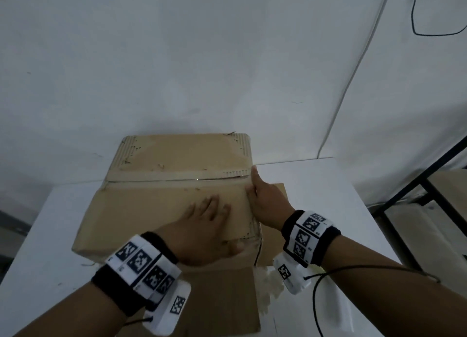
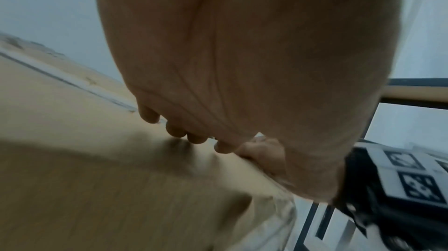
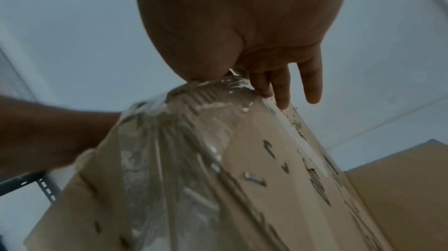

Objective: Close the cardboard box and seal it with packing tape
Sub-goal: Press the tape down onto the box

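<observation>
A worn cardboard box (image 1: 151, 210) stands on the white table (image 1: 328, 197) with both top flaps folded down. They meet at a seam (image 1: 177, 180) running left to right. My left hand (image 1: 207, 215) lies flat on the near flap, and its fingertips (image 2: 174, 130) press the cardboard (image 2: 72, 140). My right hand (image 1: 260, 197) sits at the box's right edge by the seam, thumb on top and fingers (image 3: 281, 92) straight against the side (image 3: 278, 169). Old wrinkled clear tape (image 3: 169, 140) covers that corner. No tape roll is in view.
A flat piece of cardboard (image 1: 276, 192) lies on the table to the right of the box. A black metal frame (image 1: 429, 182) stands off the table's right side. The white wall rises just behind the box, with a black cable (image 1: 414, 21) hanging at top right.
</observation>
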